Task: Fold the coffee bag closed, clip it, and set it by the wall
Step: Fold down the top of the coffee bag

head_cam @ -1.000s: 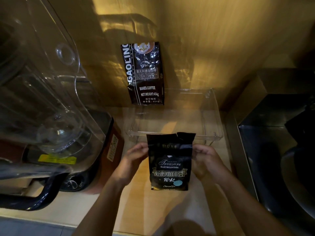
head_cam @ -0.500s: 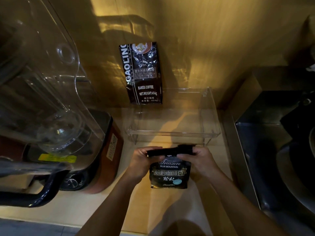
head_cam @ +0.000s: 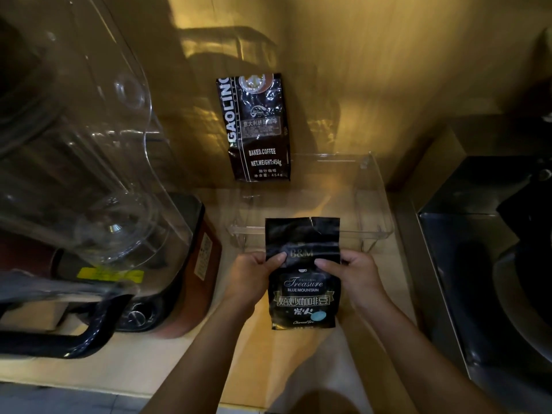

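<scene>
Worktop (head_cam: 167, 357): pale wood under dim yellow light, carrying everything here.
Left hand (head_cam: 254, 276): fingers closed on the left edge of the coffee bag, thumb pressed on its front.
Right hand (head_cam: 355, 273): mirrors it on the right edge, thumb across the front.
Coffee bag (head_cam: 303, 297): black pouch held upright just above the worktop, between the hands.
Change: half a second ago the top was rolled down into a tight band under both thumbs; now the flap stands up flat again, torn notch showing at its upper edge.
Meaning: the fold looks undone or restarted, so closing is not yet achieved; no clip is visible anywhere.
Clear tray (head_cam: 373, 204): just behind the bag, between it and the wall, likely in the way.
Blender (head_cam: 98, 174): large, to the left.
Second bag (head_cam: 257, 130): leaning on the wall (head_cam: 388, 70) beyond the tray.
</scene>
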{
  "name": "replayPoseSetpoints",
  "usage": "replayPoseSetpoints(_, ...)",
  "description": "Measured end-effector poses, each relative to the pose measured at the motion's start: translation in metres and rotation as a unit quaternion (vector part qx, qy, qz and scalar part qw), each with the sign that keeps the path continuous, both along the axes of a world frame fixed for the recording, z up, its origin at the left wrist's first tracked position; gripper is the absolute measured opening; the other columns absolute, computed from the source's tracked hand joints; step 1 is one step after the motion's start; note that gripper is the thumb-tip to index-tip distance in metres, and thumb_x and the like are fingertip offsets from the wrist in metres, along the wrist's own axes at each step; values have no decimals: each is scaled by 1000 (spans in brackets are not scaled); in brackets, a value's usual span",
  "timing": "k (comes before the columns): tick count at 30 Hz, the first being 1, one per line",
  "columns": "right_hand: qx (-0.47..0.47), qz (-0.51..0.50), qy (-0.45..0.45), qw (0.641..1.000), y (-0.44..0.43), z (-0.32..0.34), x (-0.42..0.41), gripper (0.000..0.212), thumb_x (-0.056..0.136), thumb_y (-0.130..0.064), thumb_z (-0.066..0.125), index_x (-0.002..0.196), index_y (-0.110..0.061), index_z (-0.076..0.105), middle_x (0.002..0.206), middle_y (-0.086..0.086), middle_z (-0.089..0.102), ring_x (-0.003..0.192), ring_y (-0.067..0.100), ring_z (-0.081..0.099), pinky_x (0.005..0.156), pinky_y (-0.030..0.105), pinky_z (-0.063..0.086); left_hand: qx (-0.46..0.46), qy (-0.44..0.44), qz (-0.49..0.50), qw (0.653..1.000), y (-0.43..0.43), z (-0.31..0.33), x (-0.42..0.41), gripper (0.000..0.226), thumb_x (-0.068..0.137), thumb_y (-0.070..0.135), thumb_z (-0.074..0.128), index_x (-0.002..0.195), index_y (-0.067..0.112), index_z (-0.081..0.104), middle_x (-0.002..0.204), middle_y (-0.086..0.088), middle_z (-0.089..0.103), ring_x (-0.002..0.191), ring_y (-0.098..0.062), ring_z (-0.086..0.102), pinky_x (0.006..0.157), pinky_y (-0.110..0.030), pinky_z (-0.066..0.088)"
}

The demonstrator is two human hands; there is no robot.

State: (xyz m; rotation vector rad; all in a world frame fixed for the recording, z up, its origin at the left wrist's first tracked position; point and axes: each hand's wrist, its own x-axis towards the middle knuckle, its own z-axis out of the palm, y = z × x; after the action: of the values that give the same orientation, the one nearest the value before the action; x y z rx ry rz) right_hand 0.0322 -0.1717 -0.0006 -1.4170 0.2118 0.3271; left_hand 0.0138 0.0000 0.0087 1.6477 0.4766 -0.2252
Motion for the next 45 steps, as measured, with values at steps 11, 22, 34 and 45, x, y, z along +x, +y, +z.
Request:
replayPoseSetpoints(11,101,49,118,987,-3,13,-9,23,70,-8,70,90,2,67,78,16,74,69,27,70,48,24,54,-217,143,24,965,-3,10,-4,18,80,9,65,98,10,64,71,-10,74,50,-15,66,39,-19,52)
replayPoseSetpoints(22,76,-9,158,984,-1,0,-17,26,68,-9,70,91,3,65,80,22,73,74,36,69,56,32,54,-143,119,92,978,-21,11,-7,25,80,1,60,104,-2,53,82,-21,69,46,-20,64,38,-22,52)
replayPoseSetpoints(34,69,-91,195,974,6,7,-17,19,77,-8,61,92,5,63,84,25,68,72,36,66,59,35,52,-66,66,132,987,-19,15,-13,15,84,1,51,78,14,47,72,-11,60,30,-13,50,42,-27,47)
replayPoseSetpoints(45,-6,-45,133,990,-11,20,-19,17,77,-21,67,72,-5,64,60,5,72,50,14,67,34,15,44,303,-169,-122,930,-5,9,-20,25,80,10,65,104,16,67,91,-9,60,81,-15,55,74,-19,42)
